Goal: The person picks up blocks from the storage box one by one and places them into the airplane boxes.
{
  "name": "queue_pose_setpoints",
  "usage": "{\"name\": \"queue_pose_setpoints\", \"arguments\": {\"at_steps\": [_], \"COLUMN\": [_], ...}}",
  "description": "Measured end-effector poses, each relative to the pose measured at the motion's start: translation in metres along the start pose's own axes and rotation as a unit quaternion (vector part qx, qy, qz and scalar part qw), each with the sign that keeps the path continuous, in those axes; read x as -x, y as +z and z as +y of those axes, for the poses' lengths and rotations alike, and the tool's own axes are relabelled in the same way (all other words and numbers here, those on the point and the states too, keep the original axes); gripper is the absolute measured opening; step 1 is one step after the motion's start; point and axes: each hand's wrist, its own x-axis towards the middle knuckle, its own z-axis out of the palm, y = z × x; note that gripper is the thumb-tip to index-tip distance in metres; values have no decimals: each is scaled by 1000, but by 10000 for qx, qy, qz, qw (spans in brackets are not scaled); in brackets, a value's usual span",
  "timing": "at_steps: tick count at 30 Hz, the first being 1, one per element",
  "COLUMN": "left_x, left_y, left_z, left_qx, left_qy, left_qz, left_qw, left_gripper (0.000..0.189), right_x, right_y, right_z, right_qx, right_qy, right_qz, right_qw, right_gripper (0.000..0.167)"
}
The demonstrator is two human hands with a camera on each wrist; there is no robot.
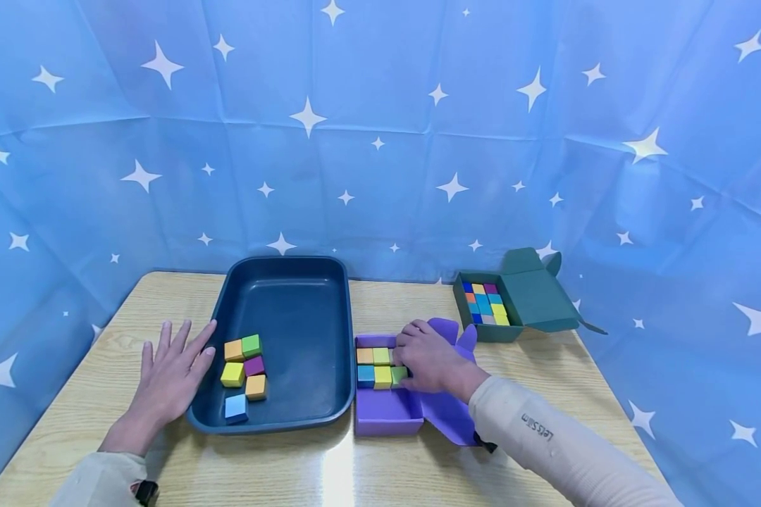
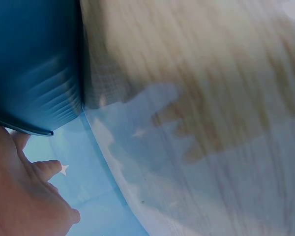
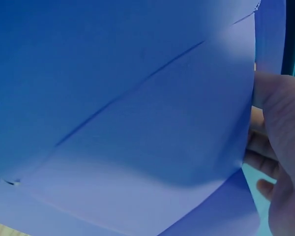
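My left hand [image 1: 170,373] lies with fingers spread at the left rim of a dark blue tray [image 1: 301,310], its fingertips along the edge. In the left wrist view the hand [image 2: 27,189] is beside the tray's outer wall. Toward the tray's near left sit several coloured cubes, among them a yellow cube [image 1: 232,374] and a light blue cube [image 1: 236,408]. My right hand [image 1: 431,358] reaches over an open purple box [image 1: 390,415], thumb and fingers around a green cube [image 1: 398,376] at the end of a row. Its fingers partly cover a greyish cube behind that.
A dark green box [image 1: 518,331] filled with coloured cubes stands at the back right, its lid [image 1: 542,296] folded out to the right. The purple lid [image 1: 450,415] lies open under my right wrist. Behind the wooden table [image 1: 292,465] hangs a blue star-patterned cloth [image 1: 380,176].
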Motion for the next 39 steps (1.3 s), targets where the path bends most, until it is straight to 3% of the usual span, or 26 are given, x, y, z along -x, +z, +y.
{"name": "queue_pose_setpoints", "arguments": {"at_steps": [14,30,35,39], "left_x": [0,0,0,-1], "left_y": [0,1,2,3], "left_z": [0,3,2,2], "left_qx": [5,19,28,36], "left_qy": [29,-4,23,21], "left_qz": [-4,2,20,20], "left_qw": [10000,10000,10000,10000], "left_gripper": [57,57,57,57], "right_x": [12,36,34,26], "right_y": [3,13,3,-16], "right_z": [7,35,38,38], "right_qx": [-67,-218,-264,-273], "right_qy": [123,209,191,143], "right_qz": [145,197,149,226], "right_qw": [9998,9993,9994,9993], "right_gripper": [30,28,25,20]}}
